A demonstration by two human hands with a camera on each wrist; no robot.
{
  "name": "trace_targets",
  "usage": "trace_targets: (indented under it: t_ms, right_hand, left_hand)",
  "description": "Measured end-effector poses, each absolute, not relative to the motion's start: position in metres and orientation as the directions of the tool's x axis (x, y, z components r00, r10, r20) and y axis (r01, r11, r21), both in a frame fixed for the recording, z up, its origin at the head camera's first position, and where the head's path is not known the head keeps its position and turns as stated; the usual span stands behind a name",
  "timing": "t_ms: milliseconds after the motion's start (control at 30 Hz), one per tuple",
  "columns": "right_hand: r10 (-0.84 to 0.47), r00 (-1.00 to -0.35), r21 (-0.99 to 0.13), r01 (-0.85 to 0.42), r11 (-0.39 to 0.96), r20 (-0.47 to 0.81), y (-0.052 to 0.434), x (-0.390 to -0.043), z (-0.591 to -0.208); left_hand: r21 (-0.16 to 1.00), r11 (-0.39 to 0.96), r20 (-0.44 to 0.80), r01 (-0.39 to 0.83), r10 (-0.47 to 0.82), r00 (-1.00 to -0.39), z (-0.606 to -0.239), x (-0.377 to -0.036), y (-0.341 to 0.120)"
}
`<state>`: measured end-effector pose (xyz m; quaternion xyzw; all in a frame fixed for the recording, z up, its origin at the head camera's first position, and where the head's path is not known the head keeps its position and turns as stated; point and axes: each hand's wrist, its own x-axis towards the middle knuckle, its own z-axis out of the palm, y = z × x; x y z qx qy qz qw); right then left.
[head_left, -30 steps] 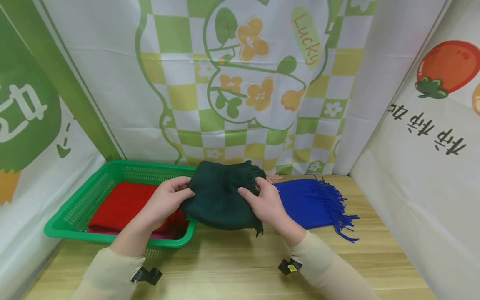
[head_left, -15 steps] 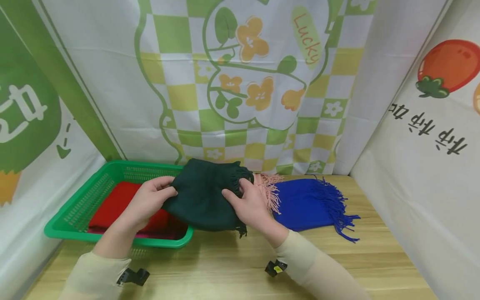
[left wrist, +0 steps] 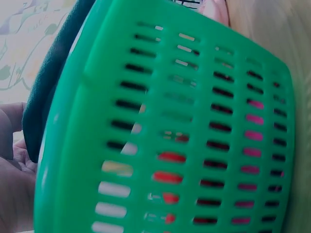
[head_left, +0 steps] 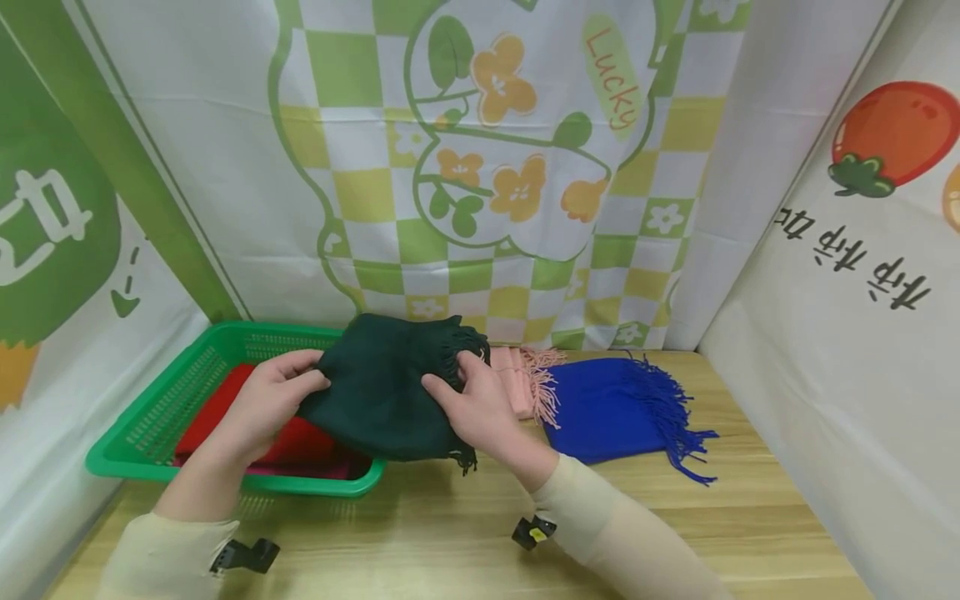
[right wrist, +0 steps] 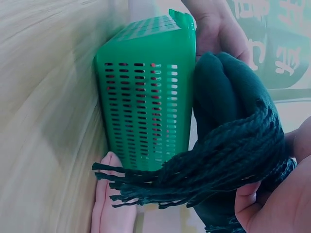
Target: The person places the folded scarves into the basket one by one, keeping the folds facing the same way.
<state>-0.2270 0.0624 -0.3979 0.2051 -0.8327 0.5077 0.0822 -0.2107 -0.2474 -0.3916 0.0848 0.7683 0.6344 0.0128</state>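
Note:
A folded dark green scarf [head_left: 390, 387] with a fringe is held up between both hands over the right end of a green plastic basket [head_left: 150, 417]. My left hand [head_left: 273, 396] grips its left edge and my right hand [head_left: 468, 404] grips its fringed right side. A red folded cloth [head_left: 225, 404] lies in the basket below. In the right wrist view the dark scarf [right wrist: 233, 131] and its fringe hang beside the basket wall [right wrist: 146, 97]. The left wrist view shows the basket's slotted wall [left wrist: 194, 136] close up, with the scarf's edge [left wrist: 48, 87] behind it.
A pink fringed scarf [head_left: 517, 379] and a blue fringed scarf [head_left: 615, 404] lie on the wooden table [head_left: 675, 517] to the right of the basket. Printed cloth walls close in the back and both sides.
Both hands have carried the dark green scarf leftward, from above the table beside the basket to over the basket's right end. The pink scarf behind it has come into view.

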Motion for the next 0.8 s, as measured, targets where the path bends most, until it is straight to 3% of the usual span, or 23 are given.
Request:
trace_targets:
  t_ms: [800]
  right_hand:
    - [-0.346,-0.89,-0.789,-0.434,0.436,0.298,-0.002,-0.225,-0.399]
  left_hand:
    - [0.988,0.084,0.125,0.132,0.087,-0.988,-0.397,-0.201,-0.314]
